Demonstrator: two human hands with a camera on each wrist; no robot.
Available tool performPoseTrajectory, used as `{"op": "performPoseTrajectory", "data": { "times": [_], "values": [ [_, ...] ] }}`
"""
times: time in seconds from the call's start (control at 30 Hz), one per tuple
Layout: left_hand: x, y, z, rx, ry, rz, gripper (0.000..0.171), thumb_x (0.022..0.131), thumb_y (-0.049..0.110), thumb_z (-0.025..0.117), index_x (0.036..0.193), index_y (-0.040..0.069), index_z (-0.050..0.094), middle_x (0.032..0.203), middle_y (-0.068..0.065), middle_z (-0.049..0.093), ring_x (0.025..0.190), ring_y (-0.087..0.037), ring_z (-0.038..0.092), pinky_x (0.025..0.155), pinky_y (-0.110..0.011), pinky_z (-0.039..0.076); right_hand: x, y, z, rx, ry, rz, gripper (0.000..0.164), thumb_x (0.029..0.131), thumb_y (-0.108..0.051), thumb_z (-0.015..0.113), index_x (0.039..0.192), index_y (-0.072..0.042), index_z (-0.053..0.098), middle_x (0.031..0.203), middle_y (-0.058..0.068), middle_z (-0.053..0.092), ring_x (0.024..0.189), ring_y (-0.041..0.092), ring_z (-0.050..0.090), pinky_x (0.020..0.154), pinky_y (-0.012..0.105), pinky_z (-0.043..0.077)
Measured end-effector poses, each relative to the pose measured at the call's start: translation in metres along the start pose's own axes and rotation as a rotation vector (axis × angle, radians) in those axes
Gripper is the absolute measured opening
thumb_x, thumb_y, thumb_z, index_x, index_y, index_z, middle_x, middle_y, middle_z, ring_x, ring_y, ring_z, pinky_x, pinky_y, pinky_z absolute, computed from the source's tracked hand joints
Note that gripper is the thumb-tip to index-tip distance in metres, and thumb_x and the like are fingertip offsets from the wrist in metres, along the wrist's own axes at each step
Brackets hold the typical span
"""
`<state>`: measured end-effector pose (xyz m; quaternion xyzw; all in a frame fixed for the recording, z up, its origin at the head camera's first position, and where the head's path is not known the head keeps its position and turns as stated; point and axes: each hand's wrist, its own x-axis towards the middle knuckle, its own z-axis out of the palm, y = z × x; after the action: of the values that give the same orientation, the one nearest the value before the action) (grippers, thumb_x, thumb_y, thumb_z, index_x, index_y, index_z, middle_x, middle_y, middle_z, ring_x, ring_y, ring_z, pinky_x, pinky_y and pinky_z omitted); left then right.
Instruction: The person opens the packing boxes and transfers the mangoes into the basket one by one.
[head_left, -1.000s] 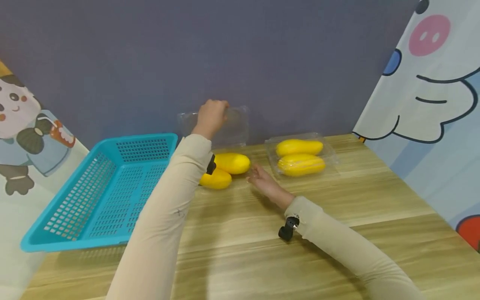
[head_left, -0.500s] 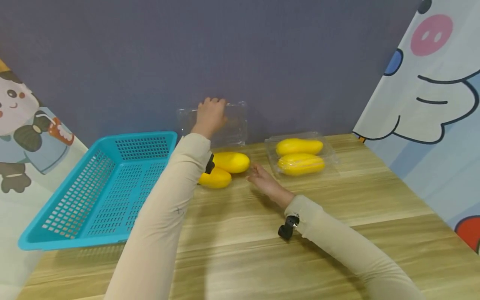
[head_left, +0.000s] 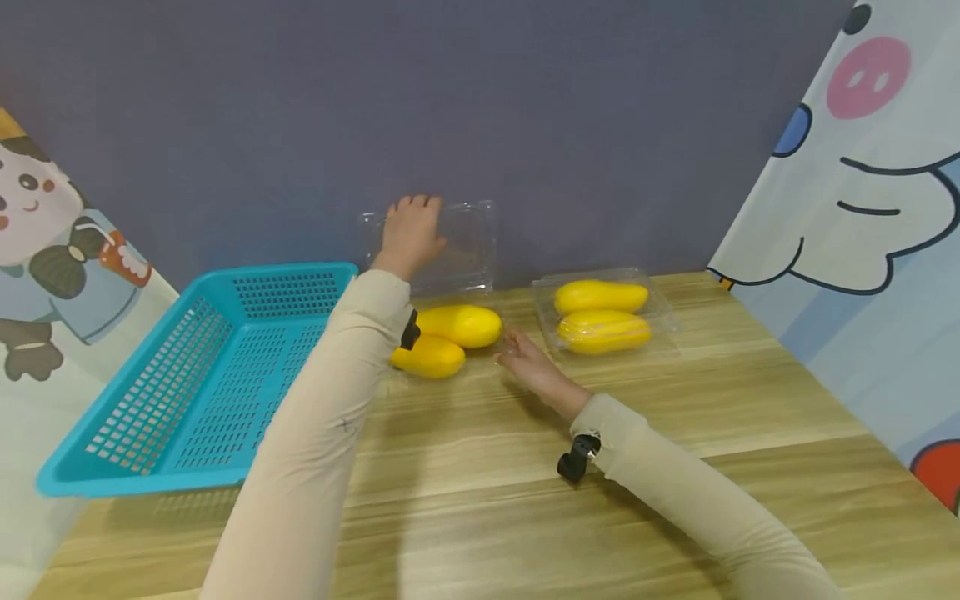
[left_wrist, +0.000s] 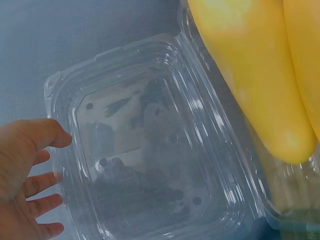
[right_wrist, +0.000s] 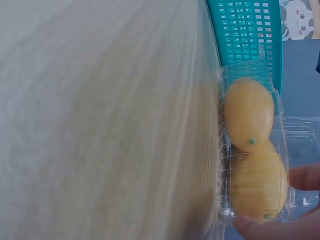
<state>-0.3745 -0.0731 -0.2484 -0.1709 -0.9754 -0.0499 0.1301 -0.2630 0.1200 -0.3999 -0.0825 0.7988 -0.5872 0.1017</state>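
Note:
My left hand is at the free edge of a raised clear plastic lid. Its fingers are spread, and the thumb overlaps the lid's rim in the left wrist view. The lid belongs to a clamshell container holding two yellow papaya-like fruits, a rear one and a front one, partly hidden by my left wrist in the head view. At the container's right end, my right hand grips its wall, with thumb and a finger on the plastic in the right wrist view.
A second clear container with two more yellow fruits stands to the right. A turquoise perforated basket is on the left. All rest on a wood-grain table against a grey wall.
My left hand has shifted slightly left along the edge of the raised lid. My right hand stays at the container's end, and the fruits have not moved.

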Motion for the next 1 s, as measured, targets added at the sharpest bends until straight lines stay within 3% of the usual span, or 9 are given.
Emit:
{"op": "performPoseTrajectory", "data": {
  "times": [0.47, 0.77, 1.0],
  "values": [
    [-0.018, -0.007, -0.013, -0.071, 0.008, 0.067, 0.061, 0.087, 0.018, 0.064, 0.141, 0.004, 0.039, 0.143, -0.019, 0.041, 0.131, -0.036, 0.035, 0.110, -0.047, 0.029, 0.001, 0.001, -0.002, 0.002, 0.001, 0.007, 0.064, 0.094, -0.010, 0.048, 0.146, 0.007, 0.014, 0.149, 0.029, 0.022, 0.137, 0.041, 0.024, 0.111, 0.050, 0.024],
    [-0.031, -0.004, -0.020, -0.049, -0.097, 0.075, 0.064, 0.090, 0.020, 0.062, 0.145, 0.006, 0.033, 0.146, -0.018, 0.037, 0.133, -0.037, 0.034, 0.107, -0.050, 0.032, -0.001, 0.000, -0.002, -0.004, 0.005, -0.015, 0.062, 0.095, -0.010, 0.046, 0.146, 0.007, 0.016, 0.149, 0.029, 0.022, 0.137, 0.040, 0.024, 0.111, 0.050, 0.025],
    [-0.039, -0.008, -0.021, -0.031, -0.169, 0.118, 0.061, 0.088, 0.018, 0.063, 0.143, 0.005, 0.037, 0.146, -0.018, 0.037, 0.133, -0.036, 0.034, 0.108, -0.050, 0.032, -0.001, 0.000, -0.001, 0.003, 0.004, -0.005, 0.063, 0.095, -0.010, 0.046, 0.146, 0.007, 0.014, 0.150, 0.028, 0.021, 0.138, 0.039, 0.023, 0.111, 0.049, 0.024]
  ]
}}
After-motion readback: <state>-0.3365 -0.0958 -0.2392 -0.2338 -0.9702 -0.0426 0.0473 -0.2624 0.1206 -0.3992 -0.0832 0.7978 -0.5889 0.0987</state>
